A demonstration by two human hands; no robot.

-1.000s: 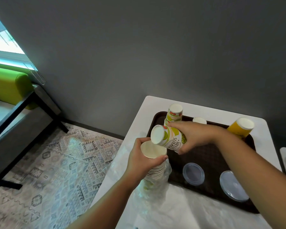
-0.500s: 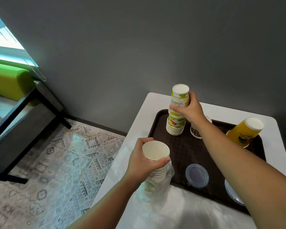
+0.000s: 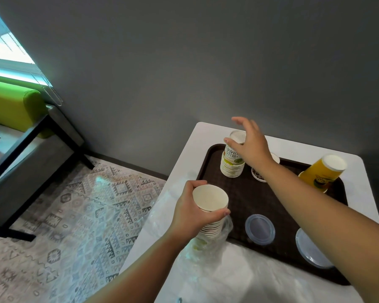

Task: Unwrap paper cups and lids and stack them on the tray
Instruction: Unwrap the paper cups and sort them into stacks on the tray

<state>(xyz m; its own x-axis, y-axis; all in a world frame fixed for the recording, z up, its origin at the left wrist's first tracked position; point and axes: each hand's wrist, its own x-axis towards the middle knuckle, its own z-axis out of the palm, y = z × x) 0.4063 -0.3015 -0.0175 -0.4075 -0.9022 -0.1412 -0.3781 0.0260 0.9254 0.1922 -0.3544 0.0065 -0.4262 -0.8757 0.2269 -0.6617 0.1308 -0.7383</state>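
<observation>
Head view: cups going onto the brown tray (image 3: 208, 162)
Right hand (image 3: 249, 147), fingers spread, hovers at the upturned cup stack (image 3: 232, 162); left hand (image 3: 190, 213) grips the wrapped stack (image 3: 210, 206) at the counter (image 3: 184, 154) edge; best to draw the next cups straight up, pinning the plastic wrap (image 3: 208, 246)

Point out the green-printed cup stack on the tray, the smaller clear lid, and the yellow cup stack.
green-printed cup stack (image 3: 230, 164): head view, on the printed side wall.
smaller clear lid (image 3: 259, 229): head view, on the lid's flat centre.
yellow cup stack (image 3: 319, 174): head view, on the yellow side wall.
</observation>
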